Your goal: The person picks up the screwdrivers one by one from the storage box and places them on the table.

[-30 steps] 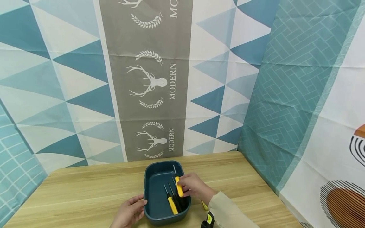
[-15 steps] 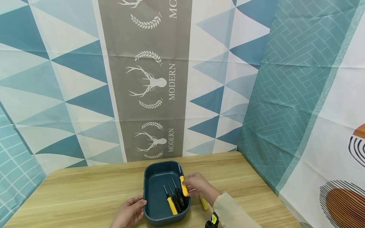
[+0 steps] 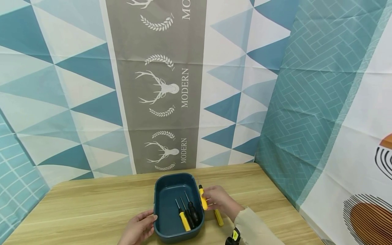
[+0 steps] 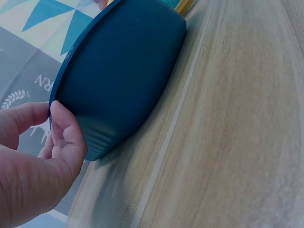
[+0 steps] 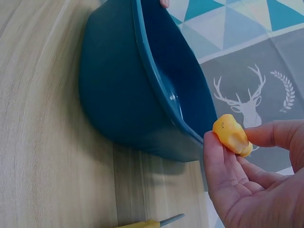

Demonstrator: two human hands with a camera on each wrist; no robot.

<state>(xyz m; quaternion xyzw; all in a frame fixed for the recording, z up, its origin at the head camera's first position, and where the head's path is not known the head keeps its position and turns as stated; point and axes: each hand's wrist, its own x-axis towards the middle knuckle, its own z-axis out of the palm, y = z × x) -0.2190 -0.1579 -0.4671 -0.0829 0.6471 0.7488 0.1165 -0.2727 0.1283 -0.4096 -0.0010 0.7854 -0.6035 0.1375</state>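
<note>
A dark blue rectangular bin (image 3: 165, 190) stands on the table. My left hand (image 3: 139, 226) pinches its left rim between thumb and fingers, seen closely in the left wrist view. Just outside the right rim, my right hand (image 3: 221, 200) holds a yellow-handled screwdriver (image 3: 203, 198) by its handle, shaft pointing away from me. In the right wrist view the handle's end (image 5: 230, 133) sits between thumb and fingertips. Inside the bin lie a yellow-handled screwdriver (image 3: 184, 220) and two black-handled screwdrivers, one of them (image 3: 193, 212) nearest the right wall.
Another yellow-handled tool (image 3: 218, 217) with a metal shaft lies on the wooden table (image 3: 101, 200) right of the bin, partly under my right arm. A black and yellow strap-like item (image 3: 234, 236) shows by the right sleeve. Patterned cloth (image 3: 165, 85) hangs behind the table.
My right hand has carried the yellow-handled screwdriver rightward, from above the bin to outside its right rim. More of the yellow tool on the table shows now. My left hand stays on the rim.
</note>
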